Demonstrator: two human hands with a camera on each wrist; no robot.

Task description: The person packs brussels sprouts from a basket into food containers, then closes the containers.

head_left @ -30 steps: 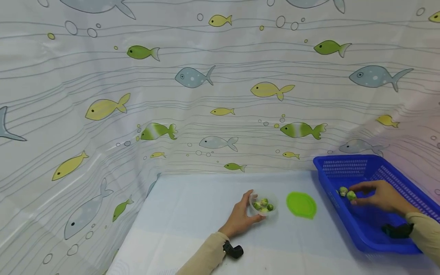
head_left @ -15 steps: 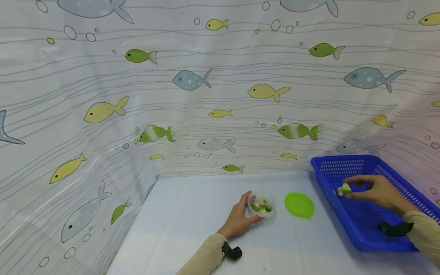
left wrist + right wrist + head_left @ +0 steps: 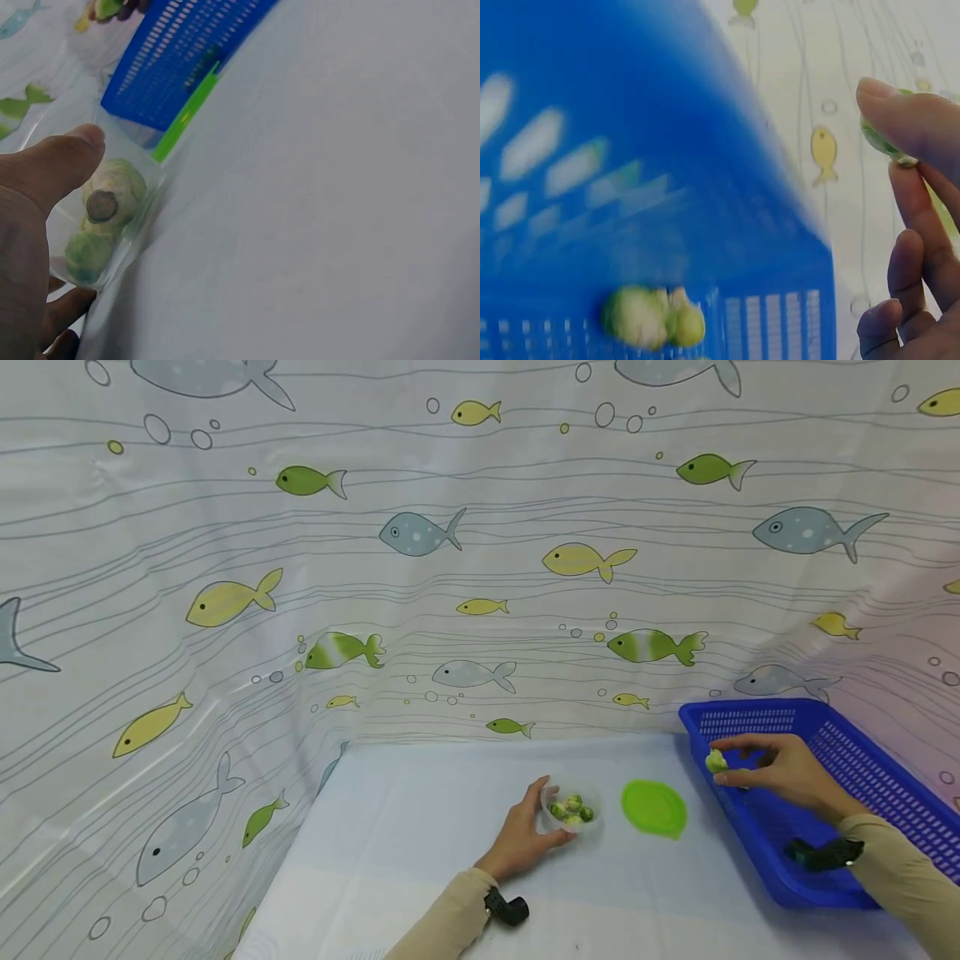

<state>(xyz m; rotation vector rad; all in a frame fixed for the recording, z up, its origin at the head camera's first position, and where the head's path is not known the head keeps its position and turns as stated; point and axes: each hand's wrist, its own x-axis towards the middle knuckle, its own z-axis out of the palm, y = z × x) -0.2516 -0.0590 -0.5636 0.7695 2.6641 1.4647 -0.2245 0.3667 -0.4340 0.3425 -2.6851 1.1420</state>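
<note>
My left hand [image 3: 522,837] grips a small clear plastic tub [image 3: 592,791] on the table, thumb and fingers on either side of it. Inside the tub lie several Brussels sprouts [image 3: 573,818]; the left wrist view shows a few through its wall [image 3: 88,255]. Over the left rim of a blue plastic basket [image 3: 742,843], my right hand [image 3: 787,774] pinches one Brussels sprout [image 3: 716,762] between thumb and fingertips. In the right wrist view, more sprouts [image 3: 636,318] sit at the bottom of the basket. My hand mostly hides them in the head view.
A bright green lid [image 3: 654,808] lies flat on the white-covered table [image 3: 405,827], between tub and basket. Behind and to the left hangs a fish-patterned curtain [image 3: 465,568]. The basket's raised wall stands between the lid and the basket floor.
My right hand has lifted a sprout from inside the basket and carried it left to the rim. My left hand and the tub have stayed in place.
</note>
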